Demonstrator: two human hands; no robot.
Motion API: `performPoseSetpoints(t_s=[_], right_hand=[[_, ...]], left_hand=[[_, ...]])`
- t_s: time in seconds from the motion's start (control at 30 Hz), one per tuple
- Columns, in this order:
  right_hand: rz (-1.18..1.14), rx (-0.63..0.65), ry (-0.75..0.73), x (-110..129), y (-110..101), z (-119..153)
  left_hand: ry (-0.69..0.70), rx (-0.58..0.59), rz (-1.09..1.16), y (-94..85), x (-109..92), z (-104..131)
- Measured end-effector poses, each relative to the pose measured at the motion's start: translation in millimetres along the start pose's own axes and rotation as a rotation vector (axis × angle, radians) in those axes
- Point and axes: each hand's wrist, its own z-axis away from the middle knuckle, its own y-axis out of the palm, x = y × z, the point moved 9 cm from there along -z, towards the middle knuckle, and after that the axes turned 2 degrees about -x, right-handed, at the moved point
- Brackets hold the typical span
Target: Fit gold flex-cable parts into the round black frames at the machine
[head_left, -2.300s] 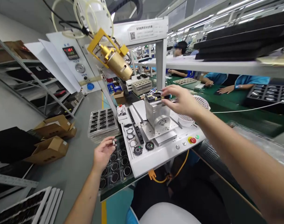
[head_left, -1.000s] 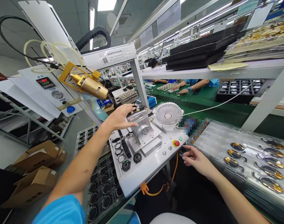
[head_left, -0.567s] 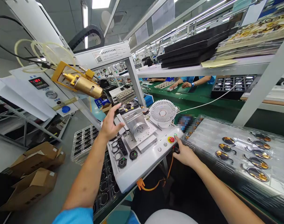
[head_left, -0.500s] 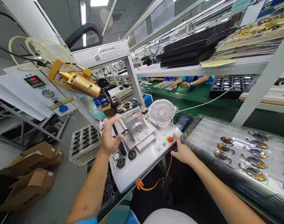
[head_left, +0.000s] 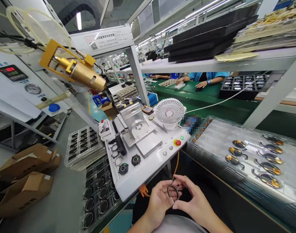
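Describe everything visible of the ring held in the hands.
The ring is slim and round, dark with paler edging and an open middle; its exact material is unclear. It is held tilted, nearer the camera than the white machine base. The left hand holds it; the right hand is close, contact unclear.

We hold a thin, dark, circular ring (head_left: 168, 191), its centre open, tilted between our left hand (head_left: 160, 199) and right hand (head_left: 193, 199), above our lap.

Ring (head_left: 178, 194) looks slt. glossy, mat'l unclear; fixture block (head_left: 132, 114) is smooth satin metal; fan (head_left: 169, 113) plastic; box (head_left: 32, 186) matt cardbd.
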Motion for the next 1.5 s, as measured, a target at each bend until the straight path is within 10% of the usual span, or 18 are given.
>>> performPoseSetpoints(t_s=[0.23,0.47,0.6,0.9,1.33,1.5], right_hand=[[0.247,0.044,-0.205,46,-26,-17],[1.247,-0.177,0.319,62,-214,-85],[1.433,-0.137,0.496,63,-262,-114],[1.651,0.102,0.479,52,-253,-114],[1.704,-0.032,0.46,64,-256,-114],[1.132,-0.234,0.157,84,-210,-90]], left_hand=[[-0.008,-0.041,-0.055,-4.3,-3,-13],[-0.017,-0.089,-0.093,-24.1,-9,-3],[0.018,-0.142,-0.084,-25.6,-14,5],[0.004,-0.034,-0.088,-36.7,-5,3],[-0.046,-0.015,-0.057,-33.0,-3,6],[-0.068,-0.001,-0.008,-26.2,-11,8]])
